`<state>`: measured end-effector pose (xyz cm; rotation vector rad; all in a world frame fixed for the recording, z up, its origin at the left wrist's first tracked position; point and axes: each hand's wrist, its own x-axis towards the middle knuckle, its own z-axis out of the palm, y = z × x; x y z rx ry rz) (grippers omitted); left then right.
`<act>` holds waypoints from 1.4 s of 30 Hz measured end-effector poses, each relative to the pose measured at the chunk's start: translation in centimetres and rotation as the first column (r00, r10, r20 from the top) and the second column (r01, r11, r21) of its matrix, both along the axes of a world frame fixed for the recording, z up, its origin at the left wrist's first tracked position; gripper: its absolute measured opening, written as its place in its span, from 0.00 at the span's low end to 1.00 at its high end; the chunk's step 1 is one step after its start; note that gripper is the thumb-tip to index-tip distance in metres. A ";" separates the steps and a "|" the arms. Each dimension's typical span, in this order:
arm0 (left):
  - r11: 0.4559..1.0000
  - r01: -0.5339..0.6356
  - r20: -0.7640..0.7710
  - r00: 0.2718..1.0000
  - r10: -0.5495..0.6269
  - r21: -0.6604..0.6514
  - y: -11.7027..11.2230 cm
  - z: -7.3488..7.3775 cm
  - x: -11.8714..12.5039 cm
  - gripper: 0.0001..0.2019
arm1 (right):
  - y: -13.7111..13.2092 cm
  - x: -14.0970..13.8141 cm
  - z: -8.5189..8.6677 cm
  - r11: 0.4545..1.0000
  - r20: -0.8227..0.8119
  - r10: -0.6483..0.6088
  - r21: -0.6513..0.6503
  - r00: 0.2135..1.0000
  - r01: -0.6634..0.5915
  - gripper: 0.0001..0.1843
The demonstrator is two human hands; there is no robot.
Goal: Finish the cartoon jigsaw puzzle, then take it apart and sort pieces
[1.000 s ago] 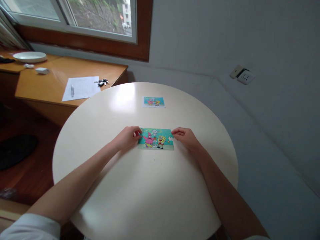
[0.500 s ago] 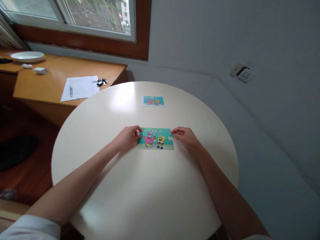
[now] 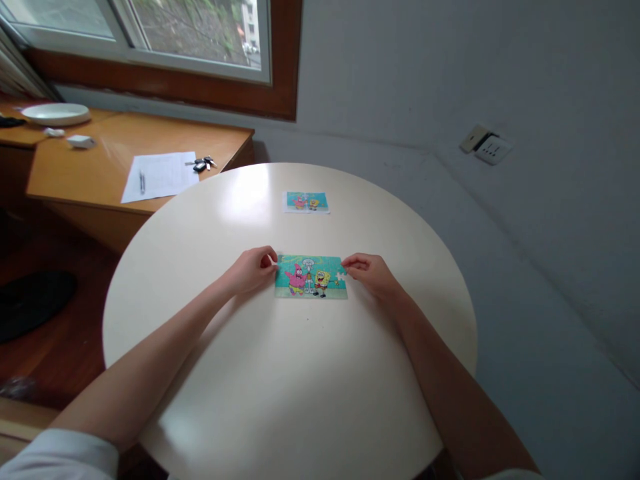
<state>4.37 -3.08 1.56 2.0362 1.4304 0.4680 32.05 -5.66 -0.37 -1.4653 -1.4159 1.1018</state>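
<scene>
A nearly complete jigsaw puzzle [image 3: 309, 277] with cartoon figures on a turquoise background lies flat on the white round table [image 3: 300, 373]. A white piece-shaped gap shows near its right edge. My left hand [image 3: 253, 268] is at the puzzle's upper left edge, thumb and index finger curled in against it. At the upper right edge, my right hand [image 3: 369, 272] has its fingertips pressed together on the border, just above the gap. Whether a loose piece is under the right fingertips is too small to tell.
Farther back on the table lies a small reference picture [image 3: 307, 202] with similar figures. A wooden desk [image 3: 115, 133] adjoins at the left, bearing a sheet of paper [image 3: 165, 175], a pen, keys [image 3: 203, 164] and a white dish [image 3: 56, 113]. The wall stands close on the right.
My left hand has shifted slightly left and up, from over the puzzle's left border to its very edge. The right hand and the puzzle look nearly unchanged.
</scene>
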 end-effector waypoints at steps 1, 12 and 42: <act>1.000 -0.008 0.008 1.000 0.008 -0.003 0.1 0.0 0.0 0.07 | 0.0 0.0 0.0 1.000 0.001 -0.002 0.000 1.000 0.002 0.12; 0.999 -0.002 0.022 1.000 0.002 0.038 0.2 -0.1 -0.2 0.07 | 0.2 0.3 -0.4 1.000 0.044 0.019 0.024 0.999 -0.020 0.12; 1.000 0.002 -0.015 1.000 -0.002 0.030 0.0 0.0 -0.1 0.07 | 0.0 0.3 -0.1 0.999 0.063 0.041 0.017 0.997 -0.042 0.13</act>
